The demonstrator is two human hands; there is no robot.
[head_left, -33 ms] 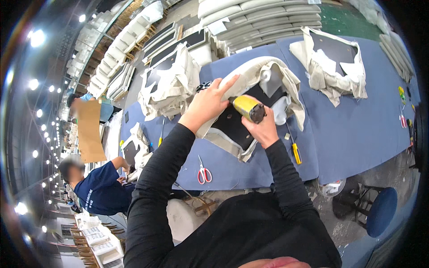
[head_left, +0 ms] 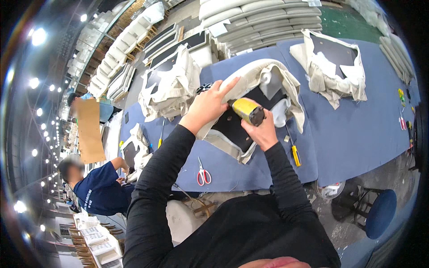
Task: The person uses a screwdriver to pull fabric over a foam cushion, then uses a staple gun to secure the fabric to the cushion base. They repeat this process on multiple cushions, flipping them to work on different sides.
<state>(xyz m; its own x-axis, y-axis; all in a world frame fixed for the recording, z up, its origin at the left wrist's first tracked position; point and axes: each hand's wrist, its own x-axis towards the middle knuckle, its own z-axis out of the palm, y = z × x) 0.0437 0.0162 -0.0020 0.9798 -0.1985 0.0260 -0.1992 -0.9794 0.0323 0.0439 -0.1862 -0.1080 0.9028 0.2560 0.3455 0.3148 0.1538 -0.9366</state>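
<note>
A seat cushion with loose beige fabric (head_left: 291, 85) lies underside up in front of me, its black base (head_left: 230, 127) showing. My right hand (head_left: 263, 131) is wrapped round a yellow staple gun (head_left: 246, 109), whose nose is at the cushion's left edge, close to my left fingers. My left hand (head_left: 208, 105) grips the fabric at that edge, its index finger stretched along the cloth. The staple gun's nose contact is partly hidden by my hands.
Blue-covered table (head_left: 348, 134) carries red-handled scissors (head_left: 203, 177), yellow-handled screwdriver (head_left: 296, 155) and other covered seats, one at left (head_left: 172, 85), one at right (head_left: 333, 67). Pale cushions (head_left: 263, 24) are stacked behind. A co-worker (head_left: 100, 187) sits left; a blue stool (head_left: 382, 213) stands right.
</note>
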